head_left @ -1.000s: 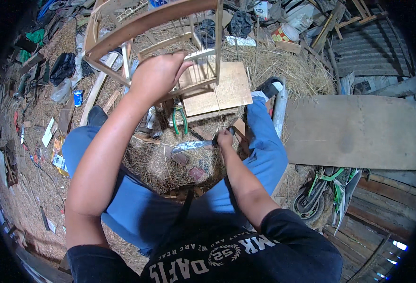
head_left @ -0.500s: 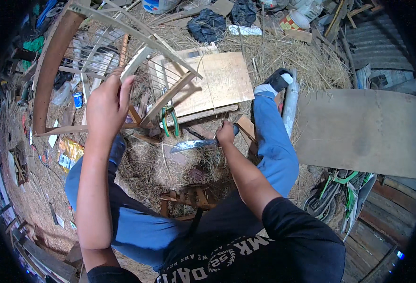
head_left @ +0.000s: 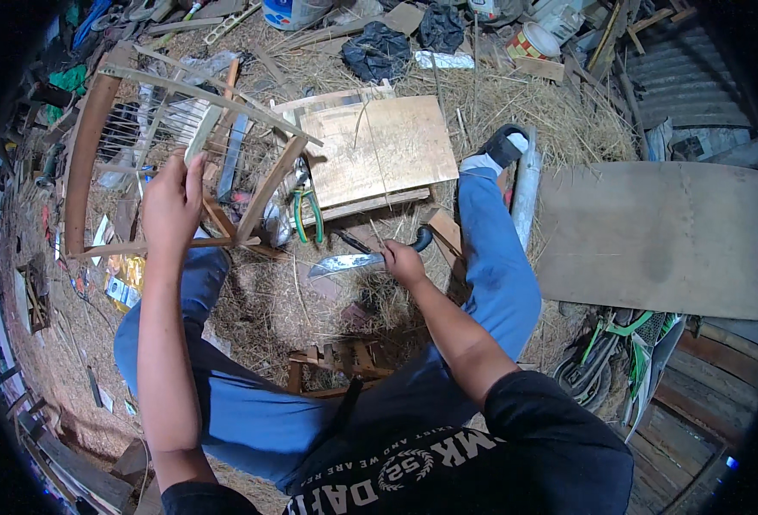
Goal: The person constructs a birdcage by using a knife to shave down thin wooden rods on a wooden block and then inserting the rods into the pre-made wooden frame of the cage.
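My left hand (head_left: 171,202) is closed round a pale wooden slat (head_left: 204,130) on a wooden frame (head_left: 77,189), which is strung with thin rods like a cage and held up tilted at the left. My right hand (head_left: 406,263) grips a machete (head_left: 342,264) near its dark curved handle; the blade points left, low over the straw between my legs. A thin sliver stands up beside the right fingers; whether they pinch it I cannot tell. Green-handled pliers (head_left: 308,215) lie between the frame and a pale plywood board (head_left: 388,150).
Straw and shavings cover the ground. Black plastic bags (head_left: 376,51) and a paint bucket (head_left: 293,12) lie at the back. On the right are a large brown sheet (head_left: 654,240) and a green toy-like motorbike (head_left: 606,348). A low wooden piece (head_left: 340,367) sits between my legs.
My left hand has brought the wooden frame down and a little to the left, away from the plywood board. My right hand has shifted slightly down and left along the machete, exposing more handle.
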Demonstrator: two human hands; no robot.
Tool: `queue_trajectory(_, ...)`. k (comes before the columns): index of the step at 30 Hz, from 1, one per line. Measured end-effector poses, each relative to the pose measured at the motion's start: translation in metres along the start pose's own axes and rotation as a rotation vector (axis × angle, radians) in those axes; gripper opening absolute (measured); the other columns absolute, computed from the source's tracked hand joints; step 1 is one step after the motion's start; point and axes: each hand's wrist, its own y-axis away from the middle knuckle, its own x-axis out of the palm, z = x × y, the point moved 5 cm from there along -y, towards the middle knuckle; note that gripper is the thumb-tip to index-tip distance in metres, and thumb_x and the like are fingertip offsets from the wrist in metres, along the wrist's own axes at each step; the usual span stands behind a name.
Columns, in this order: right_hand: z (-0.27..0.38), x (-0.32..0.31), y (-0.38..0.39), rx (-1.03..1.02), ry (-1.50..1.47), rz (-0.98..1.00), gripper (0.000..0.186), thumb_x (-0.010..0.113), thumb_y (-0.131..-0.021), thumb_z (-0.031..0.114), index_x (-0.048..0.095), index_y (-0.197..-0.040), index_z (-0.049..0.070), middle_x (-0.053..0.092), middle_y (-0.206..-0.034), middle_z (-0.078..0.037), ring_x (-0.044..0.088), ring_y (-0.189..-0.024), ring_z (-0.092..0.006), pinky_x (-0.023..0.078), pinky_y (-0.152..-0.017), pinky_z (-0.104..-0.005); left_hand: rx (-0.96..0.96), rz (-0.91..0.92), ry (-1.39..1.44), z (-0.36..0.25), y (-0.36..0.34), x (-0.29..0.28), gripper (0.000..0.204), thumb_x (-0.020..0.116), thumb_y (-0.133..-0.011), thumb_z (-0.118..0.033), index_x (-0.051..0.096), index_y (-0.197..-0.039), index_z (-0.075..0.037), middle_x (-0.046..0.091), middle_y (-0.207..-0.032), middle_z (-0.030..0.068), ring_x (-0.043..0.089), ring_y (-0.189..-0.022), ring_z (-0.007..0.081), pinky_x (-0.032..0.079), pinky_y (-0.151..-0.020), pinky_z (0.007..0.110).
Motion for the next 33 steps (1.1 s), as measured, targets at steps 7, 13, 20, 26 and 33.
queue_trajectory(7,0.002,-0.001,-0.001,-0.063,-0.218,0.210,0.026,0.054,-0.098,0.016,0.068,-0.119,0.009,0.073,-0.089,-0.022,0.072,-0.080,-0.0357,0.056,-0.074,-0.0433,-0.030,0.084,0.095,-0.010,-0.007,0.003,0.031,0.058,-0.104,-0.031,0.065,-0.102,-0.001,0.062,-0.068,0.0231,0.063,-0.063,0.0426,0.047,-0.058,0.048)
queue_trajectory(13,-0.047,-0.035,-0.010,-0.007,-0.268,0.019,0.027,0.060,-0.096,0.021,0.072,-0.110,0.002,0.074,-0.089,-0.018,0.071,-0.075,-0.0341,0.055,-0.072,-0.0429,0.040,0.046,0.144,-0.028,-0.008,0.013,0.035,0.060,-0.103,-0.034,0.063,-0.094,-0.001,0.060,-0.067,0.0231,0.062,-0.064,0.0433,0.046,-0.058,0.049)
queue_trajectory(20,-0.088,-0.102,-0.076,0.265,0.087,-0.472,0.024,0.065,-0.091,0.024,0.074,-0.093,0.002,0.072,-0.094,-0.022,0.068,-0.090,-0.0430,0.055,-0.081,-0.0499,0.139,0.132,0.028,-0.047,0.012,0.015,0.029,0.063,-0.101,-0.027,0.064,-0.108,0.001,0.065,-0.073,0.0221,0.066,-0.068,0.0415,0.048,-0.059,0.048)
queue_trajectory(26,-0.132,-0.074,-0.130,0.473,0.031,-0.369,0.027,0.062,-0.087,0.025,0.076,-0.100,0.006,0.073,-0.103,-0.023,0.068,-0.100,-0.0445,0.053,-0.089,-0.0537,0.190,0.159,0.004,-0.039,0.022,0.015,0.020,0.066,-0.099,-0.015,0.064,-0.111,0.002,0.060,-0.067,0.0199,0.060,-0.059,0.0393,0.044,-0.054,0.046)
queue_trajectory(33,-0.159,-0.062,-0.139,0.342,0.154,-0.477,0.030,0.060,-0.087,0.032,0.076,-0.102,0.011,0.071,-0.105,-0.021,0.065,-0.104,-0.0426,0.048,-0.094,-0.0534,0.124,0.142,0.057,-0.042,0.014,0.018,0.027,0.066,-0.099,-0.016,0.063,-0.119,0.003,0.055,-0.063,0.0191,0.055,-0.054,0.0354,0.039,-0.051,0.044)
